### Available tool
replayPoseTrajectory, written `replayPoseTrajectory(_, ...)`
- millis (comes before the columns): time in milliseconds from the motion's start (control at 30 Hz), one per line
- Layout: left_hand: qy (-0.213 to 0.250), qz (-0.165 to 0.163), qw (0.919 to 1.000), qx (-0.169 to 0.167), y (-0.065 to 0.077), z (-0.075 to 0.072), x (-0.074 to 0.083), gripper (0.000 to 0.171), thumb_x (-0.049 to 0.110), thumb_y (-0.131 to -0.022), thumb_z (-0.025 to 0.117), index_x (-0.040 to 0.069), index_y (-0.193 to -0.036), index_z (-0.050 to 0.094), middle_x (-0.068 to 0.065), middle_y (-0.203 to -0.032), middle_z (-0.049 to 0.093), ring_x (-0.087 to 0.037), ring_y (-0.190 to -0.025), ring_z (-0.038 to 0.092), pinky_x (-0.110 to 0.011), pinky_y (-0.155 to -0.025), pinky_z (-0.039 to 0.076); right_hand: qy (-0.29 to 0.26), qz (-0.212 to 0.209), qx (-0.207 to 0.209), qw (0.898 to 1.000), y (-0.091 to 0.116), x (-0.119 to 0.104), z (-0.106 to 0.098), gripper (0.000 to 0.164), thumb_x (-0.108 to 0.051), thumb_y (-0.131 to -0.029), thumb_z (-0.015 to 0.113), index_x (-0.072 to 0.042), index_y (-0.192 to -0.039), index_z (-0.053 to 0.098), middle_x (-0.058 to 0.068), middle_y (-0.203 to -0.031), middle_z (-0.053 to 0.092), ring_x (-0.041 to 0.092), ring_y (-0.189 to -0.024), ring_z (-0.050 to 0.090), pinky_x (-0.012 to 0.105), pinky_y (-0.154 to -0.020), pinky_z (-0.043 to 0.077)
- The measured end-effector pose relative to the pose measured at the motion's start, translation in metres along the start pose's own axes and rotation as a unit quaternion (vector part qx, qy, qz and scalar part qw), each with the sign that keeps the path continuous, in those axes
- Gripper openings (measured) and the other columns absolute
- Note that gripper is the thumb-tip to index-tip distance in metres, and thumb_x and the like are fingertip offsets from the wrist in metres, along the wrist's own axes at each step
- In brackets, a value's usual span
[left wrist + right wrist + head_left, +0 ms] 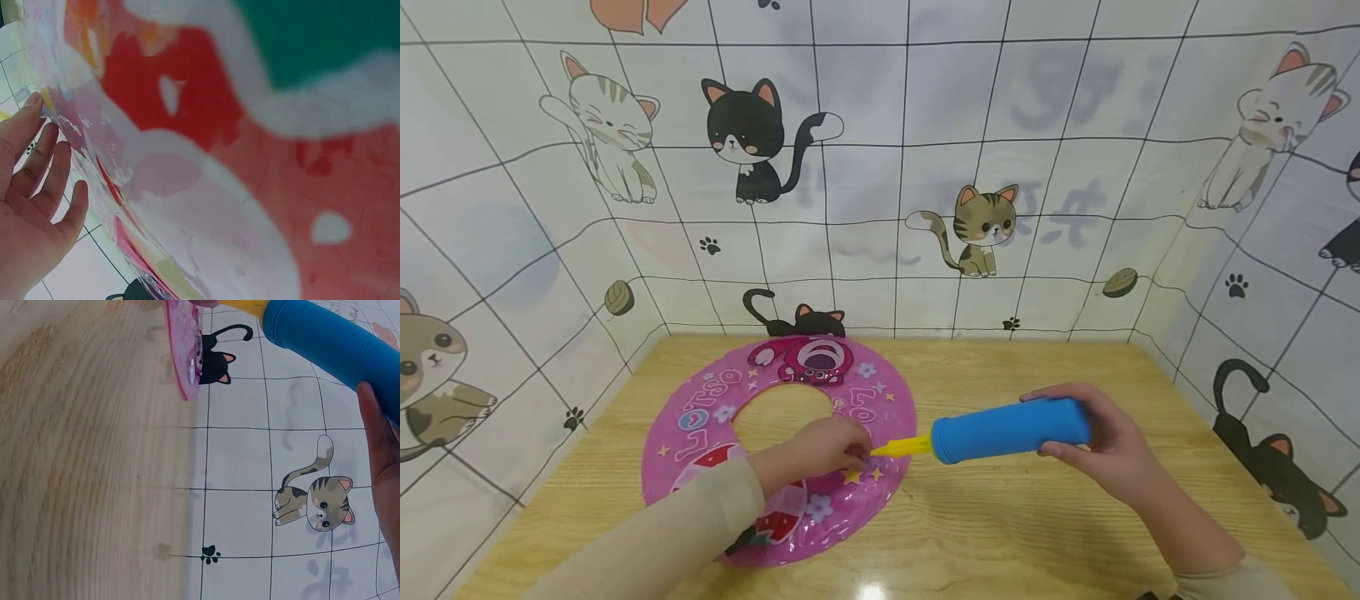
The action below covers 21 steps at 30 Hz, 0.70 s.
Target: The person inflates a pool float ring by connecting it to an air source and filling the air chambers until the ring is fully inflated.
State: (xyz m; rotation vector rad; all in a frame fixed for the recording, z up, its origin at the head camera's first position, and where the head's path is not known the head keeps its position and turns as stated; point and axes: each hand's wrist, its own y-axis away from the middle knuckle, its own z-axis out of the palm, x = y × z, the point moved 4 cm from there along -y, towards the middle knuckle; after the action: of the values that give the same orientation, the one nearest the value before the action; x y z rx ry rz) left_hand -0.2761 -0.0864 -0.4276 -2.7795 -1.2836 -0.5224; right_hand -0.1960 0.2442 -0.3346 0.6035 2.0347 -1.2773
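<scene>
A pink swim ring [883,492] with printed bears, flowers and strawberries lies rather flat on the left of the table. At its right side my left hand [820,448] pinches the ring's small clear valve [24,95] by thumb and forefinger; the other fingers spread loosely. My right hand [1116,450] grips the far end of a blue hand pump [1007,429], held tilted above the table. The pump's yellow nozzle [901,447] points left and meets the valve area. My left fingers partly hide that joint. In the right wrist view, the pump's ribbed barrel [337,347] runs across the top.
The wooden table [1015,517] extends in front of and to the right of the ring. White gridded walls [865,183] with cartoon cats close in the back and both sides. The ring's far edge reaches close to the back wall.
</scene>
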Motion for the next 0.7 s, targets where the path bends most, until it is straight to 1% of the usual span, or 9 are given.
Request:
replayPoseTrajectory(100, -0.008, 0.006, 0.9999, -0.004, -0.0006, -0.0013, 0.0015, 0.017, 0.026, -0.084, 0.078, 0.022, -0.100, 0.074, 0.017, -0.084, 0.058, -0.003, -0.077, 0.053, -0.022, -0.078, 0.051, 0.022, 0.022, -0.004, 1.000, 0.0010, 0.0031, 0.0029, 0.059, 0.024, -0.079, 0.064, 0.005, -0.132, 0.045, 0.008, -0.131, 0.058, 0.018, -0.123, 0.050, 0.028, -0.086, 0.052)
replayPoseTrajectory(167, -0.010, 0.008, 0.9999, -0.007, -0.0011, -0.0011, 0.0019, 0.016, 0.025, -0.084, 0.078, 0.022, -0.099, 0.074, 0.017, -0.083, 0.059, -0.003, -0.076, 0.053, -0.022, -0.079, 0.051, 0.028, 0.026, -0.006, 0.999, 0.0015, 0.0041, 0.0043, 0.058, 0.023, -0.080, 0.064, 0.004, -0.132, 0.045, 0.008, -0.131, 0.058, 0.018, -0.123, 0.050, 0.028, -0.087, 0.051)
replayPoseTrajectory(367, -0.012, 0.014, 0.9998, -0.012, -0.0015, 0.0004, 0.0016, 0.017, 0.026, -0.082, 0.079, 0.021, -0.098, 0.074, 0.018, -0.082, 0.059, -0.001, -0.076, 0.054, -0.022, -0.078, 0.050, 0.027, 0.019, -0.009, 0.999, 0.0014, 0.0046, 0.0067, 0.058, 0.022, -0.081, 0.064, 0.004, -0.132, 0.045, 0.009, -0.131, 0.057, 0.018, -0.122, 0.051, 0.027, -0.087, 0.051)
replayPoseTrajectory(467, -0.014, 0.012, 0.9997, -0.015, -0.0019, 0.0010, 0.0009, 0.017, 0.027, -0.082, 0.080, 0.022, -0.097, 0.074, 0.018, -0.082, 0.059, -0.001, -0.076, 0.054, -0.022, -0.078, 0.050, 0.021, 0.017, -0.014, 1.000, 0.0009, 0.0051, 0.0082, 0.058, 0.023, -0.080, 0.063, 0.004, -0.132, 0.045, 0.010, -0.132, 0.057, 0.018, -0.122, 0.051, 0.028, -0.086, 0.052)
replayPoseTrajectory(567, -0.014, 0.007, 0.9997, -0.020, -0.0031, 0.0016, 0.0000, 0.017, 0.029, -0.081, 0.080, 0.023, -0.096, 0.074, 0.018, -0.082, 0.058, 0.000, -0.076, 0.054, -0.023, -0.077, 0.050, 0.020, 0.027, -0.016, 0.999, 0.0014, 0.0071, 0.0093, 0.057, 0.023, -0.081, 0.063, 0.004, -0.132, 0.045, 0.008, -0.132, 0.057, 0.018, -0.122, 0.051, 0.030, -0.085, 0.053)
replayPoseTrajectory(700, -0.016, 0.010, 0.9994, -0.029, -0.0051, 0.0012, 0.0019, 0.017, 0.029, -0.081, 0.080, 0.023, -0.096, 0.075, 0.018, -0.082, 0.059, 0.000, -0.076, 0.054, -0.023, -0.077, 0.050, 0.029, 0.040, -0.017, 0.999, 0.0023, 0.0081, 0.0094, 0.056, 0.021, -0.082, 0.064, 0.002, -0.131, 0.045, 0.006, -0.132, 0.057, 0.016, -0.121, 0.052, 0.030, -0.084, 0.053)
